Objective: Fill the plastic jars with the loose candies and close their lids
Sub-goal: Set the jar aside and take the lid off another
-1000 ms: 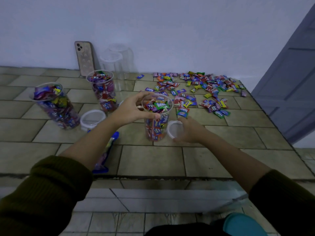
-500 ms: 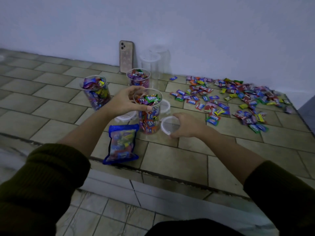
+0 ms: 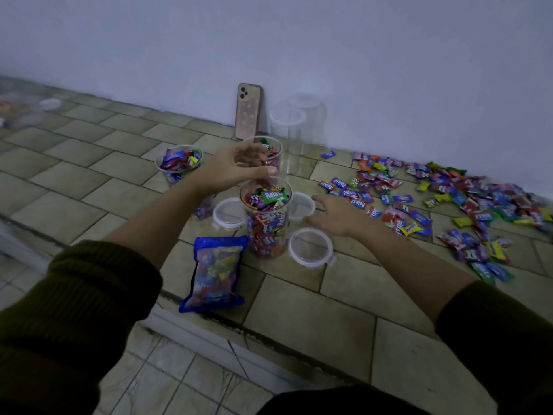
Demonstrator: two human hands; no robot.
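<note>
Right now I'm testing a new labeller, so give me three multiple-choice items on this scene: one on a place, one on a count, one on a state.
1. Where is the phone?
A) leaning on the wall
B) flat on the bag
C) inside a jar

2. How many lids lie beside the front jar?
A) one
B) three
C) six

3. The front jar is:
A) empty
B) full, with its lid on
C) full, with no lid

Key:
1 A: the phone stands propped against the wall.
2 B: one lies to its left and two to its right.
3 C: candies reach its bare rim.
</note>
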